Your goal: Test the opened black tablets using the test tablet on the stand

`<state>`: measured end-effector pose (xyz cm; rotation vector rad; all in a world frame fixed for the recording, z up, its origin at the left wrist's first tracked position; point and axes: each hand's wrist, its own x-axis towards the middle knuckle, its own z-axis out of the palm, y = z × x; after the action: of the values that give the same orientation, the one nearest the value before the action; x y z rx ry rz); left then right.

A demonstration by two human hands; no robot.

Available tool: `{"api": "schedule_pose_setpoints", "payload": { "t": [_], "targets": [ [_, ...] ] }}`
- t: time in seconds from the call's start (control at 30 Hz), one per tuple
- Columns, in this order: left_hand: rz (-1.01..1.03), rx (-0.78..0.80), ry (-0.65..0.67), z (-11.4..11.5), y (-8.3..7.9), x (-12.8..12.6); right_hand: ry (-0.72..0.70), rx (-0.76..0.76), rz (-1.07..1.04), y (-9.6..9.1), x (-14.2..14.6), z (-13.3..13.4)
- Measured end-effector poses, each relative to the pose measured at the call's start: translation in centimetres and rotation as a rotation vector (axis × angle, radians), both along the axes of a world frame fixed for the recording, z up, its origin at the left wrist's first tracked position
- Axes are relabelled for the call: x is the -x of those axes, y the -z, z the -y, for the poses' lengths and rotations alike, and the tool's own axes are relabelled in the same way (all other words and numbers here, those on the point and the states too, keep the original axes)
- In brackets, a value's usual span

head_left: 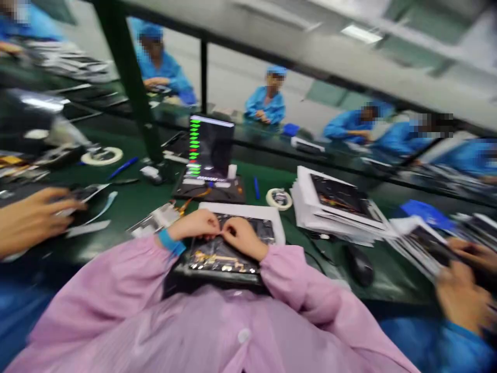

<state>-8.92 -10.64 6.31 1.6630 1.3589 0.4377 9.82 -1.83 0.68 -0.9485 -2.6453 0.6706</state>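
Over a black electronics panel (267,233) with gold-coloured strips along its near edge, both my hands meet at the fingertips. My left hand (196,225), with a blue band at the wrist, has its fingers bent into a pinch. My right hand (244,237) is curled, thumb and finger pressed together close to the left fingertips. What they pinch, if anything, is too small and blurred to make out. Under the panel's far side lies a white sheet (278,225). Silvery flat pieces (153,220) lie just left of my left hand.
Behind the panel stands a lit screen (213,147) with green and red marks. To its right are a blue pen (257,187), a tape roll (278,198), a stack of white sheets (306,207) and a black mouse (359,264). Co-workers' hands (37,220) work at both sides.
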Motion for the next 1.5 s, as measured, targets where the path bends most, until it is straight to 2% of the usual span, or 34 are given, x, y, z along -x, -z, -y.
{"api": "schedule_pose_setpoints", "payload": {
  "t": [0.03, 0.1, 0.17, 0.37, 0.5, 1.17, 1.5],
  "targets": [
    [0.002, 0.063, -0.030, -1.7, 1.3, 0.7, -0.023, 0.016, -0.024, 0.9, 1.2, 0.5],
    [0.021, 0.131, -0.055, -4.4, 3.4, 1.8, -0.037, 0.038, -0.074, 1.7, 1.7, 0.5],
    [0.043, 0.111, -0.069, -5.6, 4.3, 2.0, -0.043, 0.043, -0.127, 1.8, 1.2, 0.1],
    [-0.020, -0.045, -0.062, -5.2, 3.6, 1.5, -0.046, 0.039, -0.196, 1.3, 0.6, -0.2],
    [-0.052, -0.081, -0.052, -5.3, 4.1, 1.7, -0.039, 0.054, -0.183, 1.2, 0.9, 0.0],
    [-0.092, -0.070, -0.062, -5.1, 3.6, 1.4, -0.035, 0.061, -0.173, 1.3, 0.8, -0.1],
    [-0.067, -0.102, -0.023, -5.1, 4.2, 1.6, -0.042, 0.069, -0.163, 1.2, 0.8, -0.1]
  ]
}}
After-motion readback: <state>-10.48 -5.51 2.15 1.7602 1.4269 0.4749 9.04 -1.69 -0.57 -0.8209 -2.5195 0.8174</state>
